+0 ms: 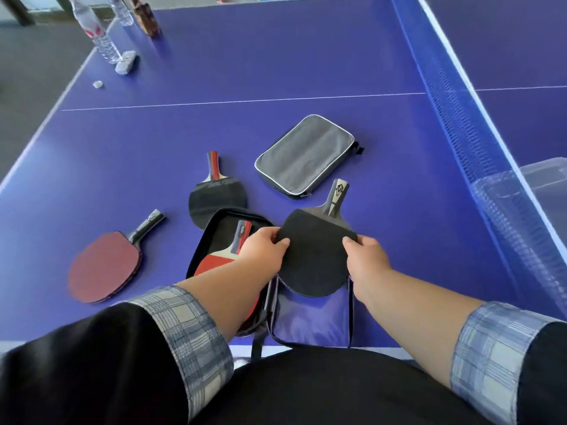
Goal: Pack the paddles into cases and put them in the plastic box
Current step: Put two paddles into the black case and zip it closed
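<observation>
a blue ping-pong table point(276, 72) with a net point(454, 102) along its right edge

both hands, left hand point(264, 248) and right hand point(366, 256), hold a black paddle point(316, 256) over the open case point(310, 314) at the near edge (a red paddle point(214, 259) lies inside). a grey case point(306, 154) lies mid-table, the plastic box point(534, 191) past the net, bottles point(98, 29) at the far left corner.

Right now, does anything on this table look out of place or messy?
Mostly tidy. Oddities sit at the far left corner: a crumpled wad beside the water bottle, and a small scrap lying loose nearby.
</observation>
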A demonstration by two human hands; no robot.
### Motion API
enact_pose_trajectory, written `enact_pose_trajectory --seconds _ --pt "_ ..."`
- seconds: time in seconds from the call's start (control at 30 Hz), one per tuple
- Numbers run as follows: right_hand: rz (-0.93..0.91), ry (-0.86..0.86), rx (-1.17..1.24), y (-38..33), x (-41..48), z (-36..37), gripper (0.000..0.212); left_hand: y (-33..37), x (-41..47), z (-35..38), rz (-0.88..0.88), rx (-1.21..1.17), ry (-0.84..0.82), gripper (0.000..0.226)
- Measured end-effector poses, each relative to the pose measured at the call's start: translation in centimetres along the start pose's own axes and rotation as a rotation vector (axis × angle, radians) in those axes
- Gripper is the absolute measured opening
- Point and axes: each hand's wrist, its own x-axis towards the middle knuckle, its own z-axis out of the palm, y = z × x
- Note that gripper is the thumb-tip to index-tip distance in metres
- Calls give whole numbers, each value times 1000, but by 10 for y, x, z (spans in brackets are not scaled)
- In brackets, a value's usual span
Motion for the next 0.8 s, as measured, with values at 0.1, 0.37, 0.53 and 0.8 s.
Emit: enact_pose_trajectory --seconds 0.1,0.37,0.53,0.8 --pt "-21 -35 -28 5 -22 44 8 -40 -6 -38 -35 -11 28 30" --pt "24 -128 -96 34 -56 124 20 -120 -3 -94 -61 110 -19 32" --pt "85 -188 -198 42 -63 140 35 -143 7 -105 -67 274 -79 39" --pt "264 -163 -161 43 -84 155 19 -151 11 -110 -102 372 -157 15"
